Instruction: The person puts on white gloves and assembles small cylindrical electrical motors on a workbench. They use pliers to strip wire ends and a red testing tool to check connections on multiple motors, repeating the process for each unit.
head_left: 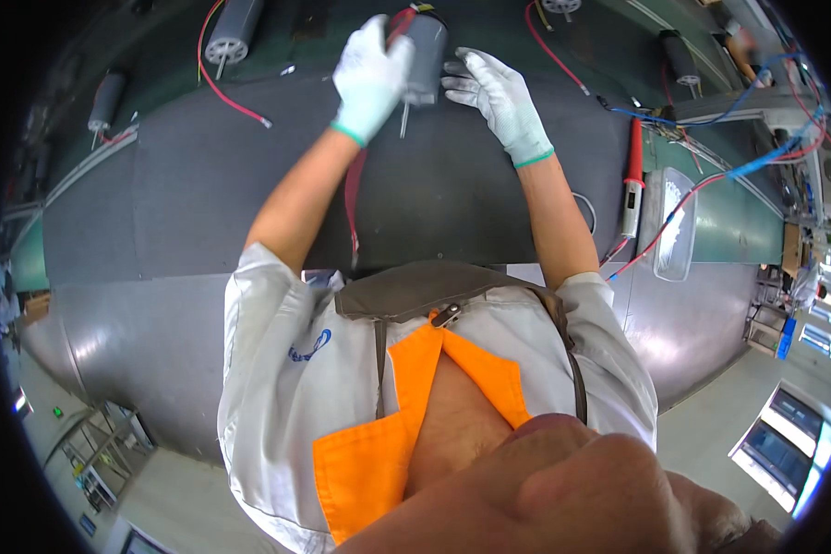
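Observation:
A grey cylindrical electric motor [427, 57] with a thin metal shaft stands at the far middle of the dark bench mat [452, 198]. My left hand [369, 78], in a white glove, holds it by its left side; the fingertips are partly hidden. Red wires show at the motor's far end, beside that hand. A flat red lead [353, 208] runs from behind my left wrist toward the near edge of the mat. To the right of the motor is my right hand [500, 100], gloved too, with fingers bent and apart, holding nothing.
More motors lie around: one at the upper left [233, 32], one at far left [107, 100], one at upper right [679, 57]. On the right are a red-handled soldering iron [633, 175], a clear plastic tray [676, 226] and blue and red cables [729, 173].

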Tool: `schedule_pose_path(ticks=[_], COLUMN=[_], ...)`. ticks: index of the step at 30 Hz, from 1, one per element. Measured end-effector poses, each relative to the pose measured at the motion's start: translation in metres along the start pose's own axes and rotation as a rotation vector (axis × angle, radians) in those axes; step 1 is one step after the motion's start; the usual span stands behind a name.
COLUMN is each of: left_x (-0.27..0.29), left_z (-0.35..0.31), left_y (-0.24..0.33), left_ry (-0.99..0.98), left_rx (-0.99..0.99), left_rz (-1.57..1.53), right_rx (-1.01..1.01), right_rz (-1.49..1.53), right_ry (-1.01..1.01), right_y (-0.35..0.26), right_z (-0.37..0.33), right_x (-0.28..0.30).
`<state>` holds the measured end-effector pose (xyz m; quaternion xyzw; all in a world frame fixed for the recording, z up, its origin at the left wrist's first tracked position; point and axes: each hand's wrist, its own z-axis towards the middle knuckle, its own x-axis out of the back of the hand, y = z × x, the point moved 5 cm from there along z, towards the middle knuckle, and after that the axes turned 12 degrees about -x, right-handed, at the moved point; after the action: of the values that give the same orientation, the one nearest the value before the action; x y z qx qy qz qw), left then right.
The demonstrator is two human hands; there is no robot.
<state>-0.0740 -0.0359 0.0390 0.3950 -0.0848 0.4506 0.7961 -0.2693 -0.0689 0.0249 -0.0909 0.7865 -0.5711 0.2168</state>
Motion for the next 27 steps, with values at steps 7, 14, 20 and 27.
schedule_pose_path(ticks=[7, 14, 20, 27], left_x=[0.038, 0.052, 0.033, 0.032], left_z=[-0.034, -0.125, -0.107, -0.08], left_y=[-0.067, 0.043, 0.084, 0.092], left_ry=[-0.224, -0.557, -0.632, -0.303], left_rx=[0.755, 0.853, 0.871, 0.849], left_rz=[-1.078, -1.336, -1.542, -1.493], right_rx=[0.045, 0.19, -0.346, -0.015], right_rz=[-0.173, 0.182, -0.467, -0.117], right_ry=[0.479, 0.378, -0.17, 0.068], right_y=[-0.031, -0.043, -0.001, -0.003], right_z=[-0.096, -0.096, -0.093, -0.156], right_x=[0.141, 0.251, 0.053, 0.018])
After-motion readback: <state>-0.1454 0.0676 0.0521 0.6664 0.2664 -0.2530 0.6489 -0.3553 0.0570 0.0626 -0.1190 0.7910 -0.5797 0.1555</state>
